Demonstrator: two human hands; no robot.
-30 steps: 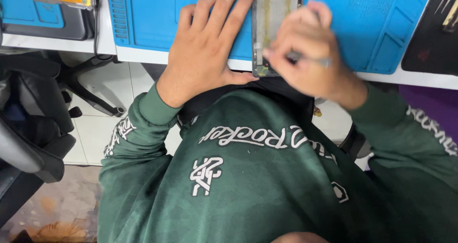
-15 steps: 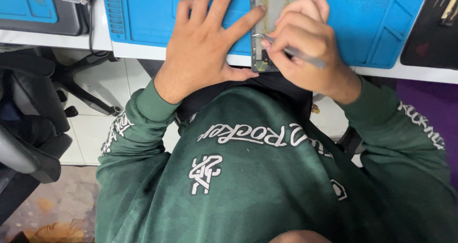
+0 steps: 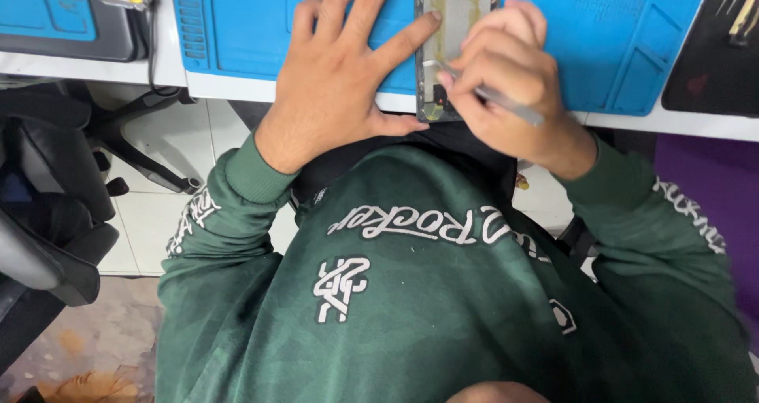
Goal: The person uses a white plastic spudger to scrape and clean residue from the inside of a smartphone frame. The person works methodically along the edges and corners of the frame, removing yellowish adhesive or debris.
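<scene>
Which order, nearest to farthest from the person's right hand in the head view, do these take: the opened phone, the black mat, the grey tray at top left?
From the right hand:
1. Opened phone, touching it, just to its left.
2. Black mat, at the right edge.
3. Grey tray, far top left, beyond the left hand.
</scene>
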